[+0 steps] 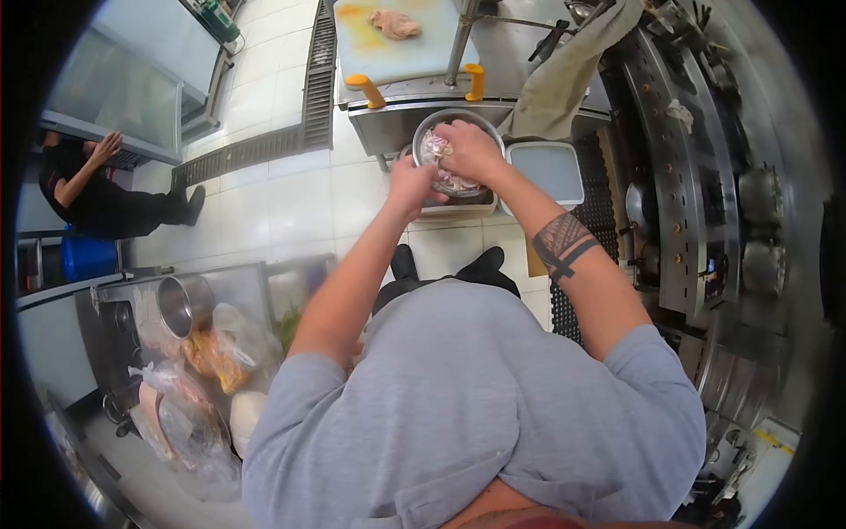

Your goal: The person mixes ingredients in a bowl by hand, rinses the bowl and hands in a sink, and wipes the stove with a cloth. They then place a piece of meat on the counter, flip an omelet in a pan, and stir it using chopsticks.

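A round metal bowl (483, 120) holds pale pink and purplish shredded food (458, 182). My right hand (469, 150) reaches into the bowl with its fingers bent down into the food; what they hold is hidden. At the bowl's left edge is my left hand (412, 185), its fingers closed round the rim. Just beyond the bowl are two orange-yellow handles (475, 82) at the counter's front edge. A piece of raw meat (394, 25) lies on a white cutting board (414, 57) above them.
Right of the bowl is a lidded pale container (546, 174). A cloth (564, 75) hangs over the counter. Stoves (674, 176) line the right side. Bagged food (189, 414) and a metal pot (184, 305) stand lower left. Another person (106, 189) is at the far left.
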A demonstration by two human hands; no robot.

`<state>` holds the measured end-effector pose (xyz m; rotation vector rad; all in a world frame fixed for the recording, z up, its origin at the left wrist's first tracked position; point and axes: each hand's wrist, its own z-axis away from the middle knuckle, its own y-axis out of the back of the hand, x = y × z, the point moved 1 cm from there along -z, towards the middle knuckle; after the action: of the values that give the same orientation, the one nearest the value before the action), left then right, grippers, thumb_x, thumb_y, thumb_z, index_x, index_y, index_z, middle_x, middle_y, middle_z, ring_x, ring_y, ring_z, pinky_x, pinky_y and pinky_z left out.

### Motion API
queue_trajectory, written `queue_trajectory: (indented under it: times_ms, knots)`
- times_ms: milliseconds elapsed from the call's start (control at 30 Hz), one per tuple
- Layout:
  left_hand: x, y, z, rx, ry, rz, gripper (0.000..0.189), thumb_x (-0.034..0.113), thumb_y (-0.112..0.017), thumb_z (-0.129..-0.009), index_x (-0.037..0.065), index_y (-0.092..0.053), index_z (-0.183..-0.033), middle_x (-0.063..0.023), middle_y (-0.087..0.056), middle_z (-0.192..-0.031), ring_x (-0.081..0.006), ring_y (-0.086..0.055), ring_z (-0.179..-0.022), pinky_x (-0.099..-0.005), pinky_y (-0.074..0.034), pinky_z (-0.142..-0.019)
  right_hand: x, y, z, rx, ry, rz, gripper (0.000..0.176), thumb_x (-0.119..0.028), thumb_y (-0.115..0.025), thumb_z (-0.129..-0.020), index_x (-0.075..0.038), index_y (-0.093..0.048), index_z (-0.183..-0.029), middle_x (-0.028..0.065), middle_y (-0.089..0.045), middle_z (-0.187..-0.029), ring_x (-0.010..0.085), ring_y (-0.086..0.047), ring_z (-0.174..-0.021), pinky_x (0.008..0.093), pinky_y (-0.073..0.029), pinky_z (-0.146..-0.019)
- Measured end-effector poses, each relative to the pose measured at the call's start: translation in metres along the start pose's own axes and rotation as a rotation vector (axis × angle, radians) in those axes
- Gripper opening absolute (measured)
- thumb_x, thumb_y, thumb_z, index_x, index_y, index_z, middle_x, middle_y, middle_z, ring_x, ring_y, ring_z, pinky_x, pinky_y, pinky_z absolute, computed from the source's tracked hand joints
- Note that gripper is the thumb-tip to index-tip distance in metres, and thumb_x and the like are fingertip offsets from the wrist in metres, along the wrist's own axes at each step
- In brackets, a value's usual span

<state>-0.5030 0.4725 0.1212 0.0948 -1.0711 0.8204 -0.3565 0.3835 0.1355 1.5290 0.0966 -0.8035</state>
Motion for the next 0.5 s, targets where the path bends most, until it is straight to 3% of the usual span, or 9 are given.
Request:
queue_trajectory:
  times_ms: [67,200,267,333,433,500]
  knots:
    - [-0.001,0.001,-0.007,-0.001,0.003,0.012,0.03,0.0,-0.058,-0.081,-0.006,-0.061,-0.11,-0.0161,-0.067,-0.098,-0.0251,-0.069,-0.072,-0.0346,-0.062,-0.05,-0.002,-0.003,0.003,0.248,0.072,0.224,0.052,-0.022,-0.076,-0.071,-0.015,-0.066,-0.122,0.0133,-0.064,-0.116,0.0351,-0.057,-0.115,0.0461,-0.049,-0.098]
    - [0.005,0.003,-0.008,-0.001,-0.028,-0.051,0.027,-0.002,-0.056,-0.084,-0.008,-0.059,-0.11,-0.0158,-0.066,-0.096,-0.0249,-0.069,-0.071,-0.0351,-0.062,-0.051,-0.004,0.022,0.005,0.043,0.068,0.207,0.05,-0.02,-0.078,-0.067,-0.013,-0.069,-0.115,0.0119,-0.063,-0.118,0.0362,-0.057,-0.111,0.0427,-0.048,-0.099]
    - [0.007,0.002,-0.007,-0.04,-0.007,-0.054,0.027,-0.002,-0.056,-0.084,-0.008,-0.059,-0.11,-0.0156,-0.066,-0.096,-0.0248,-0.069,-0.071,-0.035,-0.062,-0.051,-0.01,0.03,0.008,0.05,0.059,0.162,0.047,-0.022,-0.078,-0.067,-0.012,-0.072,-0.112,0.0102,-0.064,-0.117,0.0355,-0.057,-0.11,0.043,-0.048,-0.1]
    - [0.011,0.0,-0.008,-0.083,0.013,-0.065,0.028,-0.002,-0.056,-0.083,-0.008,-0.059,-0.11,-0.0154,-0.066,-0.096,-0.0248,-0.069,-0.07,-0.0349,-0.062,-0.051,-0.015,0.027,0.008,0.029,0.244,0.22,0.04,-0.025,-0.074,-0.073,-0.016,-0.073,-0.111,0.0077,-0.065,-0.11,0.0336,-0.057,-0.113,0.0461,-0.05,-0.096]
    - [0.01,-0.005,-0.009,-0.103,0.054,-0.079,0.03,-0.003,-0.056,-0.083,-0.007,-0.058,-0.112,-0.0157,-0.065,-0.097,-0.025,-0.068,-0.07,-0.0351,-0.062,-0.051,-0.019,0.025,0.005,-0.113,0.177,0.284,0.036,-0.019,-0.073,-0.074,-0.014,-0.074,-0.109,0.01,-0.065,-0.106,0.0341,-0.059,-0.11,0.0447,-0.051,-0.094]
    - [-0.001,-0.005,-0.016,-0.079,0.047,-0.066,0.031,-0.003,-0.056,-0.082,-0.007,-0.058,-0.112,-0.0158,-0.065,-0.098,-0.0254,-0.068,-0.07,-0.0352,-0.062,-0.05,0.004,0.016,-0.007,-0.055,0.175,0.272,0.036,-0.017,-0.072,-0.074,-0.012,-0.073,-0.11,0.0113,-0.065,-0.106,0.0348,-0.06,-0.107,0.0446,-0.051,-0.093]
